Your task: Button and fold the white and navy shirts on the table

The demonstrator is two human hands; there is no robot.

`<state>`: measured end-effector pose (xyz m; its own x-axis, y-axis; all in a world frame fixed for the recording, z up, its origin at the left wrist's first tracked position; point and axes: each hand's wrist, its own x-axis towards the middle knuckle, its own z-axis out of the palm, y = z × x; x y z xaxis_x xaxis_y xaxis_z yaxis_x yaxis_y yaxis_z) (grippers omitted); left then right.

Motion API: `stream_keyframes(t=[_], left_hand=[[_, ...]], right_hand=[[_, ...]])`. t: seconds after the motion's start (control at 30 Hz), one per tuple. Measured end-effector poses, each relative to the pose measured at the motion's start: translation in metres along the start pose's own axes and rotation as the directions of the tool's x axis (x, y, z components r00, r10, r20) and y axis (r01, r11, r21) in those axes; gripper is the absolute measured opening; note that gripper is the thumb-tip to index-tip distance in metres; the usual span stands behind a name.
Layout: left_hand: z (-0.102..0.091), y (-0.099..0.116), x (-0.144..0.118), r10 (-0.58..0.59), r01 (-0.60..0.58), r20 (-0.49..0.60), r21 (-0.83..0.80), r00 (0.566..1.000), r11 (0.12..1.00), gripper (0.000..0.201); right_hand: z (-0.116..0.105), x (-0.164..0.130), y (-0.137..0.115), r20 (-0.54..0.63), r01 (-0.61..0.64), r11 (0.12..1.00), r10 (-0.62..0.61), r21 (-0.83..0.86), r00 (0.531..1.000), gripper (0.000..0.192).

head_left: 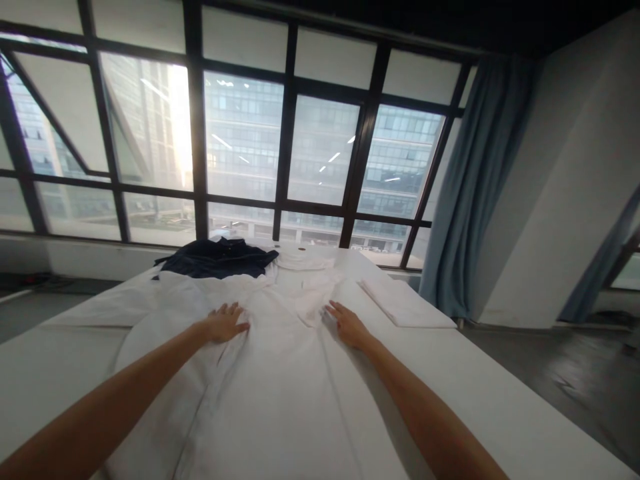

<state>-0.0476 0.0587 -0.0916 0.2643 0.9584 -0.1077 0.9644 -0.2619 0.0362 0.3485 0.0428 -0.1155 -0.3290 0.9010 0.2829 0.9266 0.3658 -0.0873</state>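
A white garment (285,393), which looks like a shirt, is spread over the white table in front of me, with soft folds along its left side. My left hand (225,324) rests palm down on its left part, fingers spread and thumb pointing right. At the garment's right edge, beside a folded-over flap of cloth (310,303), my right hand (349,325) touches the fabric with its fingers stretched out and slightly apart. Its thumb side is partly hidden.
A dark navy garment (220,258) lies heaped at the far left of the table (450,387). Folded white cloth (405,303) sits at the right edge. Windows (245,133) stand behind, with a blue curtain (475,193) at right.
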Motion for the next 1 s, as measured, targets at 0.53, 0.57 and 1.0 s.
stream_keyframes(t=[0.53, 0.57, 1.0], left_hand=[[0.024, 0.007, -0.003, 0.087, -0.085, -0.253, 0.017, 0.964, 0.996, 0.062], [0.024, 0.008, -0.004, 0.083, -0.08, -0.253, 0.019, 0.964, 0.997, 0.062], [-0.022, 0.028, -0.011, 0.026, -0.038, -0.436, -0.018, 0.899, 0.999, 0.038]], right_hand=[[-0.035, -0.001, -0.02, 0.122, -0.047, 0.923, 0.0, 0.382, 0.992, 0.047], [-0.032, -0.002, -0.014, 0.061, -0.103, 0.958, 0.09, 0.267, 0.994, 0.051], [-0.086, 0.016, -0.003, -0.176, -0.462, 0.881, 0.441, -0.102, 0.88, 0.03]])
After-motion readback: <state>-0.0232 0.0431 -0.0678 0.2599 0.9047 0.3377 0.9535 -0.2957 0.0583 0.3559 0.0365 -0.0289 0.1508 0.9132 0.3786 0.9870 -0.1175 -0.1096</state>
